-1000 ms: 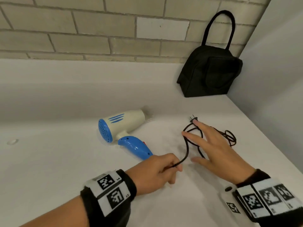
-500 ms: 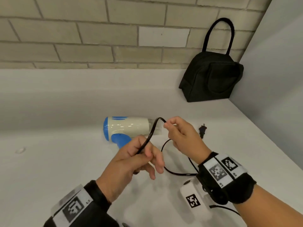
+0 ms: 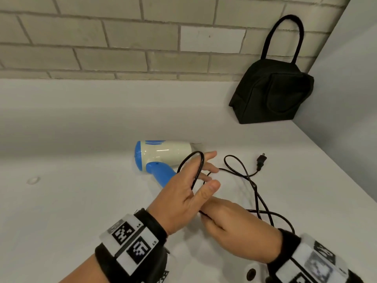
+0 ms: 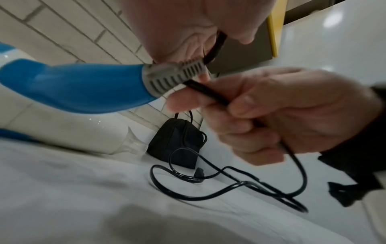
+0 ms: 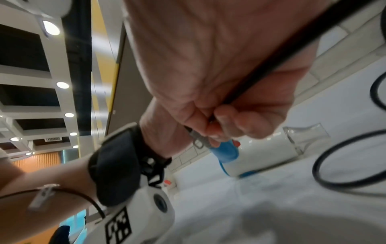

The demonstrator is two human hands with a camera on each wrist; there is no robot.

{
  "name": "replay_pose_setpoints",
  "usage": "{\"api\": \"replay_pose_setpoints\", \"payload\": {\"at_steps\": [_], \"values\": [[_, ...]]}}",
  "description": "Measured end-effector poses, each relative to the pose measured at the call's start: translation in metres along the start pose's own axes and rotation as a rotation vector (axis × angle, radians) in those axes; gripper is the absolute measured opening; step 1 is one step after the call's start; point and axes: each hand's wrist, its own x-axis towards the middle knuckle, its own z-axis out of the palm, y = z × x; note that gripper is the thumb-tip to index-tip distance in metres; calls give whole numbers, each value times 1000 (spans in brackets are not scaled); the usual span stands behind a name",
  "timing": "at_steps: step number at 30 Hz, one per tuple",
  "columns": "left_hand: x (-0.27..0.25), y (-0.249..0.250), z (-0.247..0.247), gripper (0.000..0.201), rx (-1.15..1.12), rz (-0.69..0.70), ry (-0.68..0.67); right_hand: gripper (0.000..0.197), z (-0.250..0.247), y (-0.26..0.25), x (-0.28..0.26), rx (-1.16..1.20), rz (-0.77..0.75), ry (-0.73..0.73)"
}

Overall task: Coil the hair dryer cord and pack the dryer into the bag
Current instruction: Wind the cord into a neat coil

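Observation:
A white and blue hair dryer (image 3: 163,153) lies on its side on the white counter (image 3: 71,201). Its black cord (image 3: 251,180) runs in loose loops to the plug (image 3: 261,161). One loop lies around my left hand (image 3: 204,174), whose fingers are straight, just in front of the blue handle (image 4: 83,85). My right hand (image 3: 224,219) sits under the left palm and grips the cord (image 4: 208,92) in a fist close to the grey strain relief (image 4: 175,74). The black bag (image 3: 271,92) stands in the back right corner, its handle upright.
A brick wall (image 3: 122,37) rises behind a raised white ledge (image 3: 81,109). A grey side wall (image 3: 346,99) closes the right side next to the bag. A small pale spot (image 3: 33,179) marks the counter at the left.
My left hand has straightened its fingers, and the cord loop now lies around it. My right hand has dropped from beside the dryer's nozzle to under the left palm.

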Motion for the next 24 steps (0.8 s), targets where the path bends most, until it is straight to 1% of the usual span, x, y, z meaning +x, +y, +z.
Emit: {"api": "replay_pose_setpoints", "payload": {"at_steps": [3, 4, 5, 6, 7, 8, 10, 12, 14, 15, 17, 19, 20, 22, 23, 24], "values": [[-1, -6, -2, 35, 172, -28, -160, 24, -13, 3, -10, -60, -28, 131], [-2, -8, -3, 27, 218, -47, -212, 28, -19, 5, -13, -117, -14, 177], [-2, -10, -4, 26, 247, -72, -248, 32, -24, 7, -15, -186, 9, 215], [-3, -11, -3, 38, 266, -96, -274, 37, -30, 8, -17, -248, 29, 254], [-4, -12, -2, 46, 262, -122, -294, 42, -35, 10, -18, -287, 48, 299], [-4, -11, -1, 44, 238, -151, -296, 46, -41, 11, -19, -303, 63, 344], [-5, -6, -1, 36, 152, -213, -246, 44, -53, 14, -19, -300, 69, 391], [-7, -5, -6, 32, 26, -281, -146, 35, -64, 16, -20, -222, 46, 385], [-8, -8, -16, 37, -51, -304, -60, 31, -72, 21, -24, -86, -3, 358], [-8, -8, -21, 40, -88, -298, -28, 29, -75, 23, -26, -30, -5, 336], [-7, -5, -28, 41, -172, -274, 63, 17, -81, 25, -33, 83, 81, 239], [-3, -2, -33, 41, -203, -285, 169, 17, -85, 27, -38, 205, 163, 157], [-2, 0, -36, 40, -206, -289, 210, 16, -88, 29, -40, 215, 196, 138], [0, 3, -40, 39, -229, -282, 258, 15, -98, 37, -42, 157, 259, 140], [1, 4, -42, 39, -256, -277, 282, 17, -103, 47, -43, 88, 286, 154], [1, 4, -46, 40, -287, -273, 312, 20, -108, 60, -44, -50, 291, 178]]}}
